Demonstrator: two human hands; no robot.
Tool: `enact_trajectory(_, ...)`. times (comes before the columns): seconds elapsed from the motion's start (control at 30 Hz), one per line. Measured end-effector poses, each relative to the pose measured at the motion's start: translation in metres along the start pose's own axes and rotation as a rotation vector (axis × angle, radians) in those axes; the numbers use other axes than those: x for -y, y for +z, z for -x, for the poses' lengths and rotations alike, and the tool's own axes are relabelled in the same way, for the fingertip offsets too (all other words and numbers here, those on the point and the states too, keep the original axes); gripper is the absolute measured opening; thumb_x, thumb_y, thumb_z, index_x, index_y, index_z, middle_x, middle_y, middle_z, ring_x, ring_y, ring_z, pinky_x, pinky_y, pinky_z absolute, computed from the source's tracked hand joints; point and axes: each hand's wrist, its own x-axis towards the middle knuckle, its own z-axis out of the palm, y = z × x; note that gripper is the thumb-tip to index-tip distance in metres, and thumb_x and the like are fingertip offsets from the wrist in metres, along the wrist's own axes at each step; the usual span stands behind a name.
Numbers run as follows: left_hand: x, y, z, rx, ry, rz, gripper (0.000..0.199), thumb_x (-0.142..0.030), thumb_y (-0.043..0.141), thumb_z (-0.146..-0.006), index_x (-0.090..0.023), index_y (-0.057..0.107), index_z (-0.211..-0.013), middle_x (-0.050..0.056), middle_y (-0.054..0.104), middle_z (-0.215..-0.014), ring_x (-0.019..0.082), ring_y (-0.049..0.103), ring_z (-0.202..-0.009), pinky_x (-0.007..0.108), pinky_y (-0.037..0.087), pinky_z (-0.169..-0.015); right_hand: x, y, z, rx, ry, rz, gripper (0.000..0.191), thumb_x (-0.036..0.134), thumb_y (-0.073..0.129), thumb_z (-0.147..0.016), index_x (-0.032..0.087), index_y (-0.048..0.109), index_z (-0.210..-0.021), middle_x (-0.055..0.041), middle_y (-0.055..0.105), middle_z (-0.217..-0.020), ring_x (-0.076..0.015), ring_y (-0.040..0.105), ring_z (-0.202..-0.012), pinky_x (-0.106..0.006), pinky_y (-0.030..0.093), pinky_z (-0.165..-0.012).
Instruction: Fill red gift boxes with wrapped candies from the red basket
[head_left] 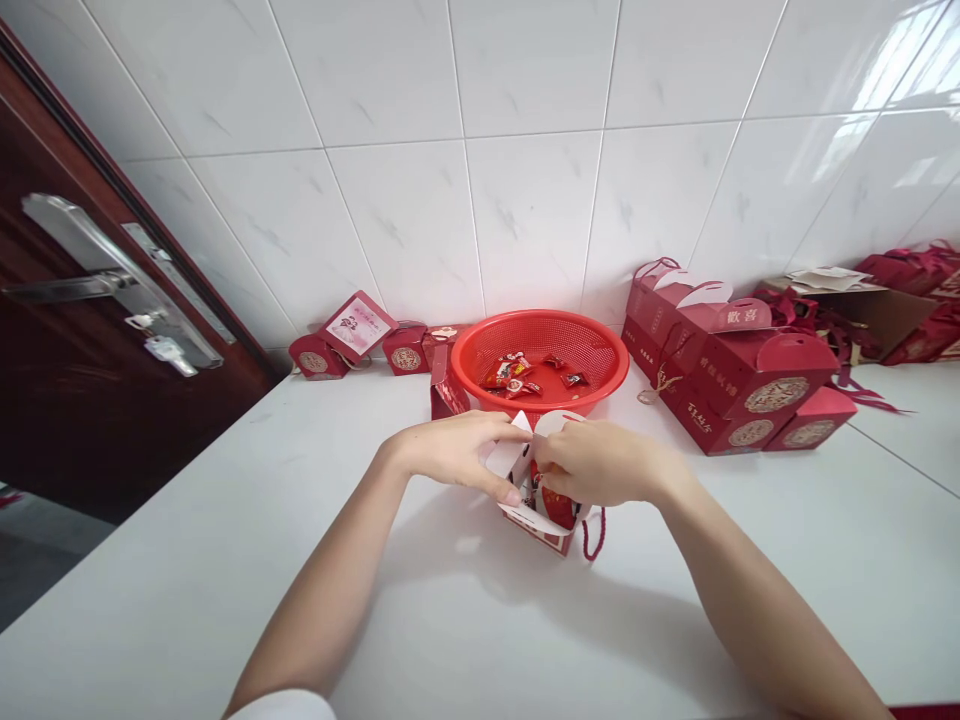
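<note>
A small red gift box point(551, 537) stands on the white table, its top flaps up and a dark red cord handle point(595, 535) hanging at its right. Inside lie red-wrapped sweets point(556, 508). My left hand point(461, 450) holds the box from the left, thumb on the near flap and fingers at the far side. Curled fingers of my right hand point(600, 460) reach into the opening; whatever they pinch is hidden. Just behind stands a red plastic basket point(540, 330) with several wrapped sweets point(514, 372) in it.
Red gift boxes point(720, 385) are stacked at the right, with more boxes and ribbons point(911, 300) beyond. Small red boxes point(341, 340) line the wall at the left. A dark door point(90, 380) with a metal handle borders the white table point(225, 590).
</note>
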Motion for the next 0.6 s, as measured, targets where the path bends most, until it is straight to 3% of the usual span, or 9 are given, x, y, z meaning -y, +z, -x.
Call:
enact_trajectory(0.13, -0.004, -0.001, 0.000, 0.014, -0.018, -0.031, 0.066, -0.052, 0.076, -0.076, -0.029, 0.061, -0.136, 0.002, 0.063, -0.109, 0.024, 0.060, -0.105, 0.024, 0.042, -0.083, 0.004, 0.012, -0.013, 0.103, 0.018, 0.034, 0.016, 0.010, 0.058, -0.076, 0.019, 0.070, -0.072, -0.0026, 0.060, -0.069, -0.0152, 0.052, -0.059, -0.028, 0.029, -0.053)
enact_trajectory(0.3, -0.004, -0.001, 0.002, 0.025, -0.004, -0.050, 0.057, -0.053, 0.075, -0.077, -0.030, 0.065, -0.129, 0.002, 0.064, -0.106, 0.024, 0.061, -0.103, 0.023, 0.042, -0.079, 0.000, 0.019, -0.022, 0.248, -0.142, -0.076, 0.026, 0.005, 0.058, -0.069, 0.024, 0.073, -0.079, -0.0013, 0.067, -0.075, -0.0190, 0.059, -0.077, -0.026, 0.033, -0.055)
enact_trajectory(0.43, -0.003, 0.000, 0.003, 0.044, -0.031, -0.056, 0.059, -0.054, 0.073, -0.079, -0.031, 0.063, -0.133, 0.003, 0.065, -0.111, 0.025, 0.060, -0.107, 0.024, 0.041, -0.081, -0.002, 0.018, -0.024, 0.317, -0.146, -0.066, 0.019, 0.006, 0.056, -0.067, 0.022, 0.067, -0.069, 0.0008, 0.062, -0.067, -0.0158, 0.054, -0.064, -0.026, 0.034, -0.053)
enact_trajectory(0.6, -0.004, 0.000, 0.002, 0.083, -0.068, -0.057, 0.073, -0.057, 0.071, -0.079, -0.033, 0.052, -0.145, 0.004, 0.064, -0.118, 0.028, 0.055, -0.118, 0.025, 0.041, -0.088, -0.001, 0.009, -0.017, 0.280, -0.102, -0.187, 0.014, 0.009, 0.059, -0.071, 0.022, 0.058, -0.068, 0.0042, 0.051, -0.058, -0.0128, 0.049, -0.054, -0.024, 0.031, -0.045)
